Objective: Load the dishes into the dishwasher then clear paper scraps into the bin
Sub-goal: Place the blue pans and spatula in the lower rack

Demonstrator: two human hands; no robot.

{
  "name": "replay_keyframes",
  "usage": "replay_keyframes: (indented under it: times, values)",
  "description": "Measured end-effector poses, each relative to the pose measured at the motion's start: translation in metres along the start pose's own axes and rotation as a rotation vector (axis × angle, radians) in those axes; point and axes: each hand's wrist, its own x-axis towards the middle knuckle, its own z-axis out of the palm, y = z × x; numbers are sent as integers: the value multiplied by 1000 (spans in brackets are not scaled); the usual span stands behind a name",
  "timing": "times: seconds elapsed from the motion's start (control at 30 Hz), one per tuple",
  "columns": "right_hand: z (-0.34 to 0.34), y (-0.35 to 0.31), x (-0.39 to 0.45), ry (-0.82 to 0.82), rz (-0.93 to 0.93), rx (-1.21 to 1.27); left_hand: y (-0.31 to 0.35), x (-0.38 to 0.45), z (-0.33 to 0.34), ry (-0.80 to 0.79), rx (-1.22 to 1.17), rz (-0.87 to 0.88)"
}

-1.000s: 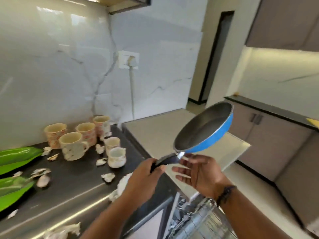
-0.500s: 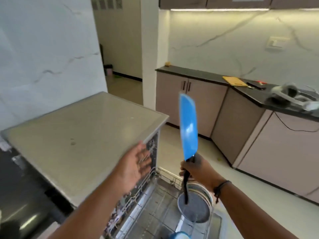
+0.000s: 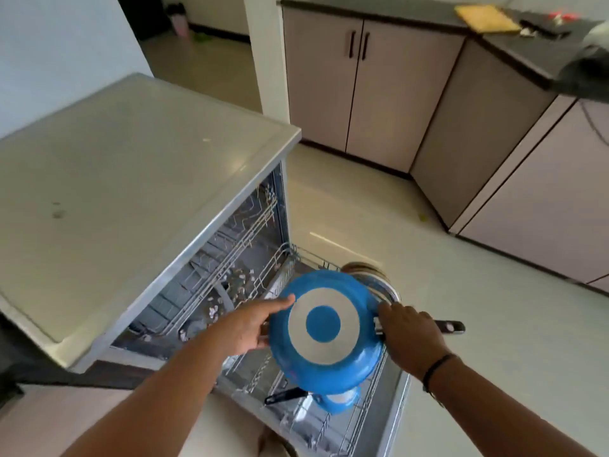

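L hand (image 3: 245,328): I see it reaching in from the left, thumb out along the pan's rim, fingers hidden under it, so grip can't tell.
Pan (image 3: 324,328): 1 blue frying pan, upside down, held over pulled-out lower rack (image 3: 362,413) of dishwasher (image 3: 131,179).
R hand (image 3: 410,334): wrapped round the black handle (image 3: 449,325).
Count: 2 hands, 2 blue pans; 2nd pan (image 3: 339,402) sits in rack below.

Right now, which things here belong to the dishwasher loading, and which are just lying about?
Part of the job:
blue pan, upside down, left hand on its rim, right hand at its handle
lower rack, pulled out
small blue pan in the rack
steel pot in the rack

Lying about:
cutting board on the far counter
bin down the hall
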Motion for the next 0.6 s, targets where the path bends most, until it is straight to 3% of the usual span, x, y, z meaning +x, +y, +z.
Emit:
replay_keyframes:
  times: [0.17,0.3,0.6]
  values:
    - [86,-29,6,-202,-106,-35,-86,73,-26,96,-32,-128]
    - [147,-58,43,-388,-132,45,-124,137,-71,117,31,-101]
    - [287,-131,174,-410,-125,192,-169,297,-165,385,88,-30]
